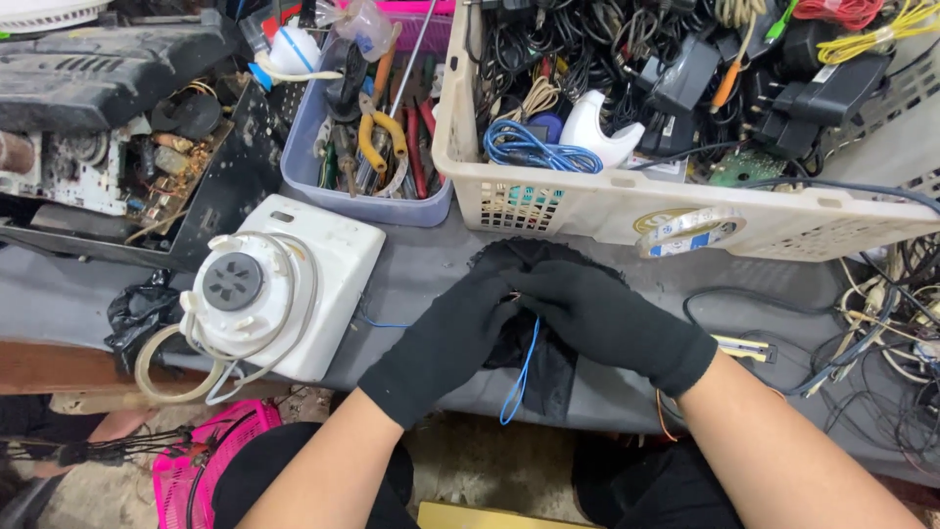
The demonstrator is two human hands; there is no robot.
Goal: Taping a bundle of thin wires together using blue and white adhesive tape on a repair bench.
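While both black-gloved hands meet over a dark round part, left hand (pixel 446 338) and right hand (pixel 607 318) pinch thin blue wire (pixel 524 377), hanging toward the body from the fingertips.

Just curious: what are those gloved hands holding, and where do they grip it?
Both hands, left hand and right hand, pinch the top end of a thin blue wire.

Black-gloved hands (pixel 548 318), blue wire (pixel 524 377)

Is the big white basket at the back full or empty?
Full. The white basket is heaped above its rim with black cables and adapters, plus a coiled blue cable.
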